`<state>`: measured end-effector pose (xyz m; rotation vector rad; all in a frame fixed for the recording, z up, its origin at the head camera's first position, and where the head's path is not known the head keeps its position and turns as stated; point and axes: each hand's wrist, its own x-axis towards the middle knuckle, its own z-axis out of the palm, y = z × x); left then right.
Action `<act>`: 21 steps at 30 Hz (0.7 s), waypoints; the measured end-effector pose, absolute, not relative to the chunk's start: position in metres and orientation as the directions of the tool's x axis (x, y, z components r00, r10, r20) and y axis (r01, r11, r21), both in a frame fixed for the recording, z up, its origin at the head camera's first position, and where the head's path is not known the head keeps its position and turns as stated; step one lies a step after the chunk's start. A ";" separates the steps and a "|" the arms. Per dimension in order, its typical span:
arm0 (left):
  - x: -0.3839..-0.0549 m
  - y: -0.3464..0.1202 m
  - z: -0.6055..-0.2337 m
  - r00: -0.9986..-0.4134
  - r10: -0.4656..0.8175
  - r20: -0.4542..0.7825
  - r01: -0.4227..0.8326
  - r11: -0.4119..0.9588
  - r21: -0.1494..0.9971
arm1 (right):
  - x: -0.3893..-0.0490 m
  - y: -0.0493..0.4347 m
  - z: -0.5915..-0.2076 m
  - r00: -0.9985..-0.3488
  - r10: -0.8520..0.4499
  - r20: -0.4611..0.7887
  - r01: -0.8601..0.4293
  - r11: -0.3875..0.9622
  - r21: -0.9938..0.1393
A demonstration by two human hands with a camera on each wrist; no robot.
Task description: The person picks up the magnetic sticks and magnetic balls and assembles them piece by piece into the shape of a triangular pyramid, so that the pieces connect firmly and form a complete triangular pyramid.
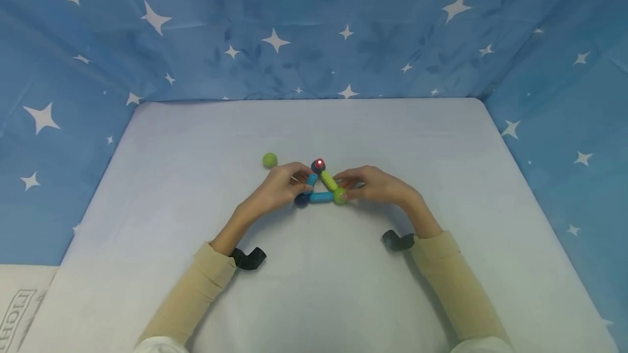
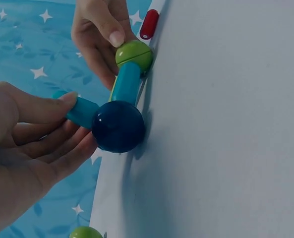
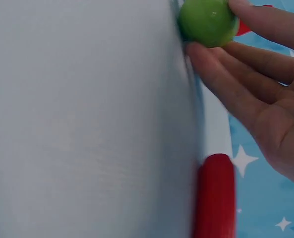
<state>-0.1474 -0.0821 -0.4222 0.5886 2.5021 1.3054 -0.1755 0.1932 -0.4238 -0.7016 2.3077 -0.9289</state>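
Balls and short rods are joined in a small triangle on the white table. My left hand [image 1: 282, 185] pinches a blue rod [image 2: 82, 112] between thumb and fingers, next to a dark blue ball [image 2: 118, 127]. My right hand [image 1: 375, 184] holds the green ball [image 3: 208, 22] at the triangle's right corner with thumb and fingers. A second blue rod [image 1: 321, 197] joins these two balls. From the green ball a yellow-green rod [image 1: 328, 180] runs up to the far corner, where a dark piece with a bright red top [image 1: 319, 165] sits.
A loose green ball [image 1: 270, 160] lies left of the triangle, just beyond my left hand. A red rod [image 3: 217, 198] lies near my right hand. Black curved pieces [image 1: 250, 259] stick out at both wrists. Blue star-patterned cloth [image 1: 314, 64] walls the table's back and sides.
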 end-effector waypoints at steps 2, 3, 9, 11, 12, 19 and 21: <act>-0.147 -0.084 -0.424 -0.882 0.469 -0.045 0.232 0.517 0.824 | -0.174 0.196 -0.420 -0.720 -0.635 -0.279 -0.264 0.623 -0.736; -0.147 -0.085 -0.425 -0.881 0.471 -0.046 0.232 0.516 0.824 | -0.174 0.198 -0.418 -0.729 -0.630 -0.268 -0.270 0.624 -0.733; -0.149 -0.088 -0.428 -0.859 0.511 -0.035 0.257 0.489 0.834 | -0.177 0.219 -0.408 -0.791 -0.574 -0.211 -0.271 0.639 -0.720; -0.150 -0.089 -0.427 -0.853 0.520 -0.035 0.263 0.487 0.833 | -0.179 0.224 -0.406 -0.803 -0.555 -0.219 -0.257 0.653 -0.712; -0.150 -0.089 -0.427 -0.852 0.522 -0.037 0.264 0.490 0.831 | -0.179 0.226 -0.406 -0.807 -0.547 -0.225 -0.250 0.661 -0.708; -0.149 -0.096 -0.426 -0.840 0.532 -0.107 0.237 0.538 0.809 | -0.182 0.235 -0.401 -0.829 -0.483 -0.281 -0.210 0.735 -0.645; -0.149 -0.097 -0.425 -0.833 0.538 -0.128 0.229 0.546 0.806 | -0.182 0.239 -0.401 -0.831 -0.467 -0.303 -0.195 0.754 -0.628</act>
